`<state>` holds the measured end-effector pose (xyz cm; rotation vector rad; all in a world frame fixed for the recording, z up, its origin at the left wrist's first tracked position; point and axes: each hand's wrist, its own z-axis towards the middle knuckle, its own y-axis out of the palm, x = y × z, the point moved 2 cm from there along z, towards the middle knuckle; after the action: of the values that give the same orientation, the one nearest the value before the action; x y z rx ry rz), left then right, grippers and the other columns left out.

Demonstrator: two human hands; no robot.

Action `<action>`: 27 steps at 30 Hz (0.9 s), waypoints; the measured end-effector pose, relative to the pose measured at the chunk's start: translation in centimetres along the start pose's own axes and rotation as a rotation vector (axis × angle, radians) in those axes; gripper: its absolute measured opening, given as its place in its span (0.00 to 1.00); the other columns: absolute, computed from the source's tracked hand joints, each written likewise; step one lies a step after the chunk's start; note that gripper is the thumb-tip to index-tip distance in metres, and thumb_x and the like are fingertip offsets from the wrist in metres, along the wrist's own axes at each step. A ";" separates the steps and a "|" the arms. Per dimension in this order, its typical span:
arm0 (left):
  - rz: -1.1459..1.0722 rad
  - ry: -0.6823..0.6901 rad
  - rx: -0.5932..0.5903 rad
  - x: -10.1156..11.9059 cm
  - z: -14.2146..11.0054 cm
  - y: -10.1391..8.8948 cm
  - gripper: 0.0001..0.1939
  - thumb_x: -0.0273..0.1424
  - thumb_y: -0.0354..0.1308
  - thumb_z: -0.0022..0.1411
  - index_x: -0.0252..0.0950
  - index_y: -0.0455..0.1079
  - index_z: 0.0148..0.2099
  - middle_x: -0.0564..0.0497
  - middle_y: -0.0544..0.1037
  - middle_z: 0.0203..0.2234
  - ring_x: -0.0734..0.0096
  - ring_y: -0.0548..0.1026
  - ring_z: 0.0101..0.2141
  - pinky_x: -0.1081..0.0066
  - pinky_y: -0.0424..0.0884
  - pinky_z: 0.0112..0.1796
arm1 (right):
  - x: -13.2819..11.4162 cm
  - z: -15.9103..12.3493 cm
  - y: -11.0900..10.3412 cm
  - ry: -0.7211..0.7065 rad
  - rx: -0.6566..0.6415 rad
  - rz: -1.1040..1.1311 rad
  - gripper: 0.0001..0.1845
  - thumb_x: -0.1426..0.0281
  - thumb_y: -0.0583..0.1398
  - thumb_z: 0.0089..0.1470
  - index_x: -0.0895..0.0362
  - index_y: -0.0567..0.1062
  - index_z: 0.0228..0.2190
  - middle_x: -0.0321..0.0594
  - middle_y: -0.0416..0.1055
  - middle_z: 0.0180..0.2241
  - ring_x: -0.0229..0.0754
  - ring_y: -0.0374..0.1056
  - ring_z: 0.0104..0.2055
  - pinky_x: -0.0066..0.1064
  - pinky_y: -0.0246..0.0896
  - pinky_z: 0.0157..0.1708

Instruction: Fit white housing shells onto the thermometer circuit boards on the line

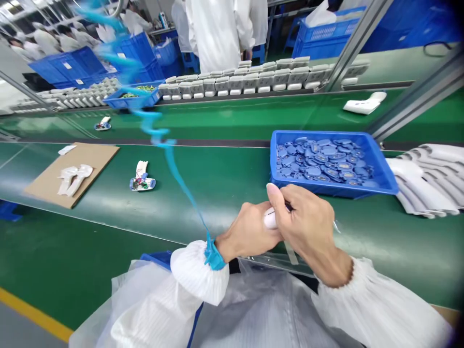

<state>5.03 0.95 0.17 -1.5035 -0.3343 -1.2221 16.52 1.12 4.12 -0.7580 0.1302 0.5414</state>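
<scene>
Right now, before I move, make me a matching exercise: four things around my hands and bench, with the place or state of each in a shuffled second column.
Column one
1. Near blue tray
2. Brown board
3. Blue coiled cord
4. Small white piece

Column two
A. Gripped between the left hand and the right hand
B. Fastened around the left wrist
C. Holds many small blue parts
D. Lies toward the left of the green bench, bearing white parts

Pairs: 1-C, 2-D, 3-B, 4-A
</scene>
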 end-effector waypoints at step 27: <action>0.186 -0.158 0.036 0.2 -1.6 -2.4 0.14 0.43 0.60 0.67 0.36 0.70 0.43 0.50 0.80 0.30 0.62 0.78 0.28 0.67 0.66 0.29 | 3.5 1.7 -0.5 0.173 -0.281 0.281 0.28 0.57 0.55 0.69 0.55 0.74 0.20 0.32 0.70 0.18 0.34 0.64 0.21 0.30 0.53 0.24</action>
<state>2.52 0.32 1.39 -1.5670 -0.3124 -0.9491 19.66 3.47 4.63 -1.0697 0.3296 0.7710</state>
